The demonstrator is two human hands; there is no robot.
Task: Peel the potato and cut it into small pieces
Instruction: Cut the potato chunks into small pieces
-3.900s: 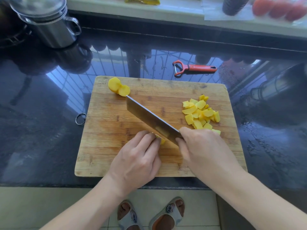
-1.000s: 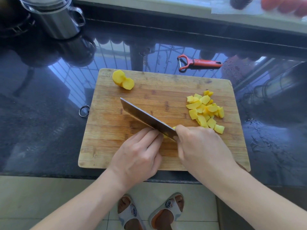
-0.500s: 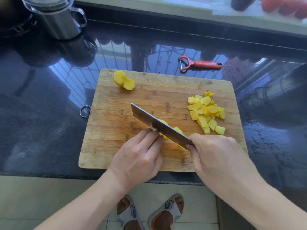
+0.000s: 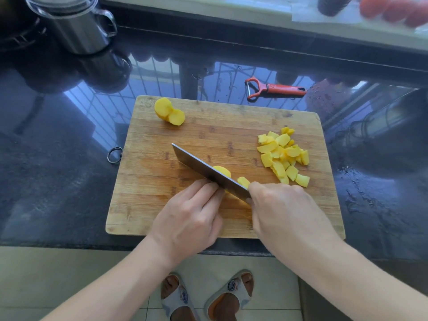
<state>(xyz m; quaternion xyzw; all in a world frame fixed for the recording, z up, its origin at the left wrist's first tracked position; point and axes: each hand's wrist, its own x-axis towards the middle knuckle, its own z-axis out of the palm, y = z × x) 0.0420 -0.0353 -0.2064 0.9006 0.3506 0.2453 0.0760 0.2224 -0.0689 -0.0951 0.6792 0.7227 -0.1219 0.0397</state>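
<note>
Risk, judged: the left hand has its fingertips flat against the near face of the knife blade, fingers close together and lightly bent, pressing on a potato piece that is mostly hidden beneath them. If the blade tips toward that grip or the wet piece skids, the fingertips lie in its path.

Second risk: loose cut bits just beyond the blade could roll under the edge and deflect it.

Right hand: grip wrapped round the knife handle, which is fully hidden; blade runs from it up-left across the cutting board.

Potato positions: the piece being cut shows just beyond the blade, touching it, between the two grips. Uncut chunk well beyond the left grip. Diced heap beyond the right grip, apart from it.
</note>
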